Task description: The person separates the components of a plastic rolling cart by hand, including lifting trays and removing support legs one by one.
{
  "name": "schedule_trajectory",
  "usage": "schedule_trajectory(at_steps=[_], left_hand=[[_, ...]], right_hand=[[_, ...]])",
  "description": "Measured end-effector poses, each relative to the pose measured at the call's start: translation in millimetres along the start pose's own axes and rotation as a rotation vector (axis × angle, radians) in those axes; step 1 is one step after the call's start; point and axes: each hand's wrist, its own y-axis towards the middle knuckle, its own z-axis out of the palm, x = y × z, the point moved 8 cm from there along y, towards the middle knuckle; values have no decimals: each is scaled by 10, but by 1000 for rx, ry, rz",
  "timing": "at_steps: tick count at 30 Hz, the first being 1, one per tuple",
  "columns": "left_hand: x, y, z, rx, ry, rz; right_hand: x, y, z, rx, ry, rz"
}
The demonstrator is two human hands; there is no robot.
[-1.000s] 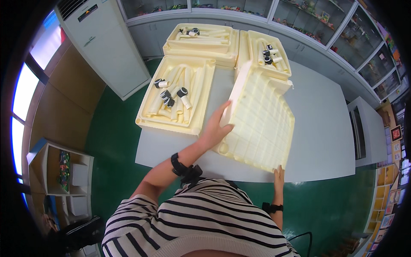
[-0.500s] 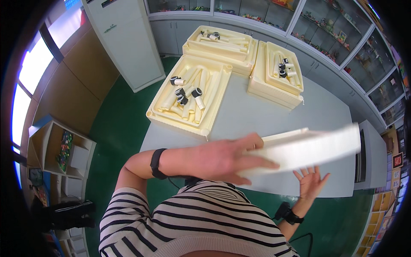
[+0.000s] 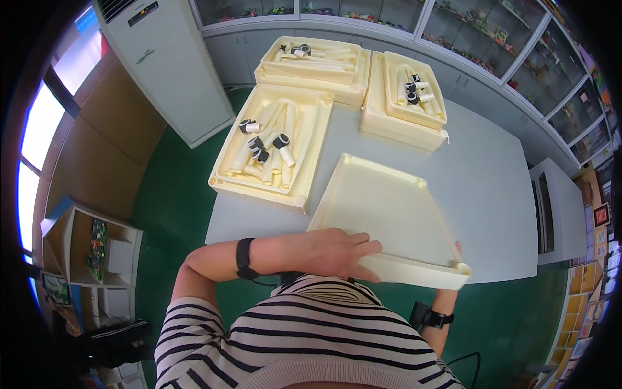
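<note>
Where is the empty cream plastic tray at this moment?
In the head view, the empty cream plastic tray lies on the grey table's near edge, right of the tray with tubes, the left hand on its near rim.

A green floor (image 3: 175, 194) spreads under the pale grey rectangular counter (image 3: 492, 194). A tall white floor-standing air conditioner (image 3: 165, 68) stands at the upper left. Grey base cabinets topped with glass-fronted display shelves (image 3: 479, 26) run along the far wall. Bright windows (image 3: 32, 155) glow at left, above a small white shelf unit (image 3: 97, 249).
</note>
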Motion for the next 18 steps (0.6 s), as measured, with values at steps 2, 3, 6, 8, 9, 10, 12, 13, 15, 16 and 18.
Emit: schedule_trajectory(at_steps=[2,3,6,8,9,10,12,13,15,16,18], left_hand=[[150,0,323,-6,-172,12],[234,-7,497,-5,-176,13],[559,-87,1239,164,-275,-92],[737,-234,1648,119,-274,-46],[812,-350,1895,121,-280,-55],[891,-455,2177,181,-223,-79],[933,-526,2171,243,-163,-98],[959,-577,2061,282,-232,-209],[973,-791,1785,312,-308,-347],[1079,-944,1557,168,-368,-437],[1249,-1458,1202,-123,-395,-620]], right_hand=[[-147,41,140,37,46,144],[-260,46,225,69,96,280],[-812,300,39,132,118,469],[-989,423,85,226,-290,416],[-1103,456,125,235,-287,405],[-1302,524,50,233,-289,411],[-1514,720,-108,231,-545,239],[-1554,766,-157,177,-505,213],[-1565,843,-208,201,-742,165],[-1561,882,-228,208,-975,103],[-1494,837,-57,225,-1096,114]])
